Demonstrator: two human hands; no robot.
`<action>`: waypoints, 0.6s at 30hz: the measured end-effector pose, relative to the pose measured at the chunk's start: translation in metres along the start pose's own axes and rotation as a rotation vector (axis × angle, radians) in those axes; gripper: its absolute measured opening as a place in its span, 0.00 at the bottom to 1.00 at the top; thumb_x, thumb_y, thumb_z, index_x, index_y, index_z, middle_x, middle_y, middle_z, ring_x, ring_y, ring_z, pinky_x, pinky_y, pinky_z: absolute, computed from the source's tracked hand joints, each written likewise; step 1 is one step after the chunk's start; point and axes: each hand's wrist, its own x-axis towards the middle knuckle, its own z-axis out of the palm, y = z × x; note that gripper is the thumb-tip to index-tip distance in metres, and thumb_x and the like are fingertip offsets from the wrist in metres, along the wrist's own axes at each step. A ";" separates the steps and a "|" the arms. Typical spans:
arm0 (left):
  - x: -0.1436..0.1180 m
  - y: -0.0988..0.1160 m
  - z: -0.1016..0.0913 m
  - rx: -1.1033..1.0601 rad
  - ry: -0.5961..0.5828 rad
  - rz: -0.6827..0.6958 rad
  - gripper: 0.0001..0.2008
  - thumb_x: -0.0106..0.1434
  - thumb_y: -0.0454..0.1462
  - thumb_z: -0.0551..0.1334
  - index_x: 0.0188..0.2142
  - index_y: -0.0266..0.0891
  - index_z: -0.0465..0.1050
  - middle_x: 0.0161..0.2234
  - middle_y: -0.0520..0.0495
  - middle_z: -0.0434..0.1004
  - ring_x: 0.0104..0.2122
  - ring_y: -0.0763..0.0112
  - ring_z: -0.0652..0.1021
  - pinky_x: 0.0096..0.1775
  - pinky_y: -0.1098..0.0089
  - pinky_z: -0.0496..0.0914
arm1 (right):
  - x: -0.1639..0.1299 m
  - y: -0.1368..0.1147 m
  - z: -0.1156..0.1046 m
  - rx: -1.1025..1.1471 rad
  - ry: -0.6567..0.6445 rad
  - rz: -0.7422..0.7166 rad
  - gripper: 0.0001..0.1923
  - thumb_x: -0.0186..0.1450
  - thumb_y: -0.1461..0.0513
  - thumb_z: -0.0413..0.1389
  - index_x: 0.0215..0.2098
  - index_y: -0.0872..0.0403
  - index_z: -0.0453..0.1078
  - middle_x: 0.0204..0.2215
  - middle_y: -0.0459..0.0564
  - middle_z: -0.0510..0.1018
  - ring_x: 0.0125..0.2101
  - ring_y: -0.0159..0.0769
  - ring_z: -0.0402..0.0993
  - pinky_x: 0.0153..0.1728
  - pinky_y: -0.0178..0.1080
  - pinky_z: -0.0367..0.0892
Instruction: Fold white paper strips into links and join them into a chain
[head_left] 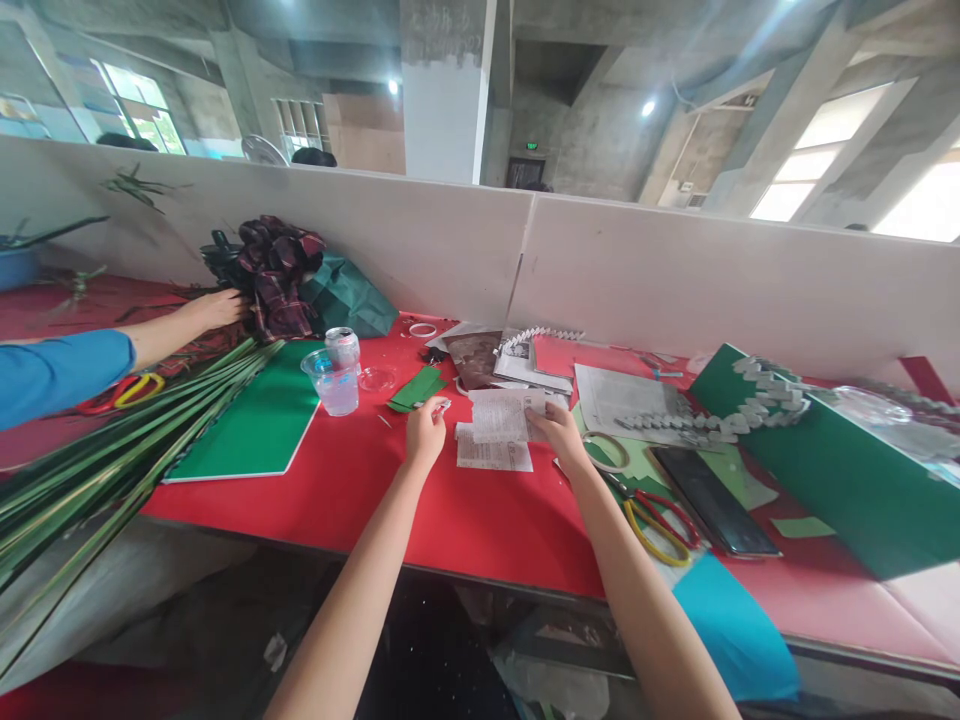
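My left hand [424,432] hovers over the red table [465,520], pinching a small white piece at its fingertips. My right hand [559,434] holds the right edge of a printed paper sheet [504,414], which lies over another printed sheet [491,455]. Green paper pieces [417,388] lie just beyond my left hand. Red and yellow handled scissors [656,520] lie to the right of my right wrist, next to a tape ring [606,451].
A co-worker's hand [217,307] and blue sleeve reach from the left to a dark plaid cloth [281,270]. Long green leaves [120,450], a green board [259,425], a plastic cup [335,382], a can [343,345], a dark phone [712,500] and a green box [847,480] crowd the table.
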 end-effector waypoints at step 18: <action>-0.001 0.022 -0.007 -0.712 -0.368 -0.276 0.12 0.52 0.39 0.63 0.36 0.35 0.76 0.37 0.45 0.78 0.38 0.64 0.75 0.40 0.68 0.67 | -0.014 -0.019 0.011 0.030 -0.255 0.032 0.15 0.53 0.58 0.57 0.38 0.55 0.73 0.32 0.50 0.78 0.30 0.37 0.71 0.32 0.37 0.66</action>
